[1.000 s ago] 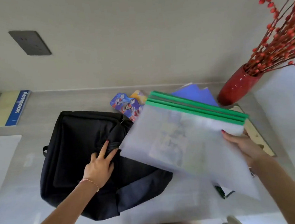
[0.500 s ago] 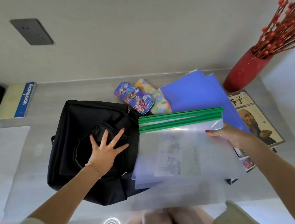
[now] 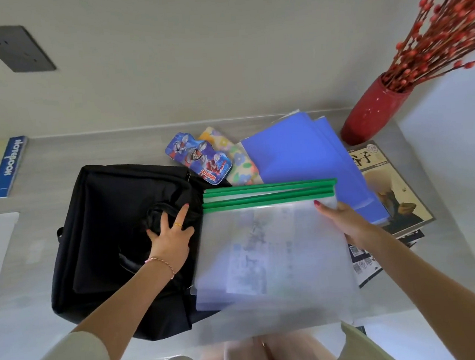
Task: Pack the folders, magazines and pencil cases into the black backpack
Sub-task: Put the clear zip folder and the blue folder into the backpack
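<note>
Since half a second ago the left hand (image 3: 168, 239) has slid up the black backpack (image 3: 116, 240) and its fingers, then spread flat, now curl onto the bag's top handle (image 3: 159, 211); the stack of clear folders (image 3: 270, 251) with green spines (image 3: 268, 194) has barely shifted and the blue folders (image 3: 303, 160) lie as they did.

At centre left of the frame the backpack lies flat on the pale worktop (image 3: 44, 163). The left hand's grip is partly closed, with some fingers hooked at the handle and the forefinger stretched up and right. The right hand (image 3: 342, 222), right of centre, pinches the right edge of the clear folders, thumb on top, fingers hidden beneath. These folders overlap the backpack's right side, and their lower part is blurred.

Above them, at upper centre, lie a blue cartoon-printed pencil case (image 3: 199, 161) and a flowered pencil case (image 3: 236, 163), touching each other, with the blue folders just to the right. Magazines (image 3: 396, 193) lie partly under the blue folders at the right. A red vase (image 3: 370, 112) of red berry twigs stands in the upper right, a notebook (image 3: 5, 167) lies at far left, and a dark wall socket (image 3: 14, 48) is at upper left.
</note>
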